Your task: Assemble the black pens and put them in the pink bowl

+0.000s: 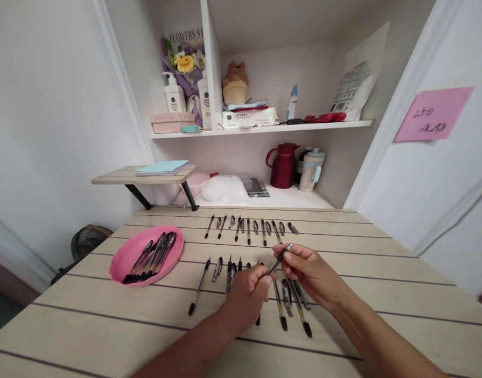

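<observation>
My left hand [249, 289] is closed around the barrel of a gel pen [275, 265], which slants up to the right. At the pen's far end, my right hand [307, 270] pinches a small shiny pen cap [289, 248] between thumb and fingers; whether the cap is seated on the pen is hard to make out. Under and around both hands lies a near row of uncapped pens [199, 286] with loose caps [217, 269] between them, partly hidden by my hands. Farther back is a second row of uncapped pens [248, 231] and loose caps [255, 227].
To the left, a pink tray [118, 252] holds several capped pens [156, 257]. A small raised shelf [107, 177] carries blue paper [164, 167]. Behind the wooden table [146, 336] stand a red jug [283, 165] and a light cup [310, 170].
</observation>
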A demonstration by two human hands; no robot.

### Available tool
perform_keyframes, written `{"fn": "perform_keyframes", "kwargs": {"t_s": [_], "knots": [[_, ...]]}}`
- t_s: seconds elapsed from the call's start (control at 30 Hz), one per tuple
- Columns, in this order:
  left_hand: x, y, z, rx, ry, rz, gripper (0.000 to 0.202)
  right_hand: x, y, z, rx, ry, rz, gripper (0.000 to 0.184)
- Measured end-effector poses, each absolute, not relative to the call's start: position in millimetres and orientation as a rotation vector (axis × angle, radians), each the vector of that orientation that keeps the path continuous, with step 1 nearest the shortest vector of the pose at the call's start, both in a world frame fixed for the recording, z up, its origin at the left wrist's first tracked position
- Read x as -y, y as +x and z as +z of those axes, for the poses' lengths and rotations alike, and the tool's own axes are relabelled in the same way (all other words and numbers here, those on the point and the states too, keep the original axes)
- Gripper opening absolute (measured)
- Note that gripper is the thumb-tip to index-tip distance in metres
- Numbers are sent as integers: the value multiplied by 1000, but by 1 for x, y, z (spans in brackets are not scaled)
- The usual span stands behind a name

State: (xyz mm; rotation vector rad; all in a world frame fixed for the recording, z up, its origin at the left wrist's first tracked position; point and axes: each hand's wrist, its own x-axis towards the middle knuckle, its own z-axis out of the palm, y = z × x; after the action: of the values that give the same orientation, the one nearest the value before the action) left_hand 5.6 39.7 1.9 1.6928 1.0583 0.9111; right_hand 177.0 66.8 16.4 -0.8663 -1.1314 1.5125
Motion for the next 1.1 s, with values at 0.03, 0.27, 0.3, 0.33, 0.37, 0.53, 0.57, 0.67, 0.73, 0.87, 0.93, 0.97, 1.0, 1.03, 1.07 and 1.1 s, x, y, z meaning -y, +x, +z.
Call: {"fn": "perform_keyframes", "kwargs": {"t_s": [0.03, 0.27, 0.3, 0.33, 0.37, 0.53, 0.57, 0.67, 0.73, 0.87, 0.93, 0.97, 1.0, 1.03, 1.07, 1.1], "knots": [[-39, 6, 2, -1057, 1690, 915, 24, -66, 174, 15, 1126, -874, 1506, 29], [-38, 8, 0, -1048, 1690, 949, 24, -67, 162, 7, 1142, -953, 1326, 29], [-39, 9, -1, -1050, 1681, 949, 23, -66, 162, 8, 1146, -943, 1329, 28], [-39, 9, -1, -1050, 1665, 947, 23, -65, 164, 9, 1144, -915, 1357, 27], [-39, 9, -1, -1046, 1646, 947, 23, -65, 165, 11, 1135, -873, 1401, 27], [-41, 9, -2, -1029, 1578, 930, 24, -63, 168, 13, 1106, -728, 1589, 28], [-41, 9, -2, -1033, 1574, 926, 23, -64, 167, 12, 1102, -730, 1580, 24], [-41, 9, -1, -1045, 1556, 928, 22, -64, 163, 9, 1073, -758, 1491, 19], [-40, 9, 0, -1042, 1538, 934, 21, -63, 161, 11, 1080, -770, 1451, 19], [-40, 9, 4, -1021, 1503, 922, 22, -60, 164, 16, 1089, -702, 1551, 28], [-40, 10, 5, -1014, 1498, 923, 22, -60, 166, 15, 1100, -685, 1596, 27], [-40, 10, 5, -1013, 1503, 923, 22, -61, 167, 13, 1108, -691, 1595, 23], [-40, 10, 5, -1014, 1514, 922, 21, -61, 166, 11, 1113, -704, 1577, 20], [-40, 10, 4, -1018, 1527, 923, 20, -62, 165, 9, 1110, -721, 1542, 18], [-40, 10, 4, -1023, 1540, 926, 20, -63, 164, 6, 1102, -742, 1494, 17], [-40, 9, 4, -1027, 1550, 931, 20, -63, 162, 5, 1099, -768, 1447, 17]]}}
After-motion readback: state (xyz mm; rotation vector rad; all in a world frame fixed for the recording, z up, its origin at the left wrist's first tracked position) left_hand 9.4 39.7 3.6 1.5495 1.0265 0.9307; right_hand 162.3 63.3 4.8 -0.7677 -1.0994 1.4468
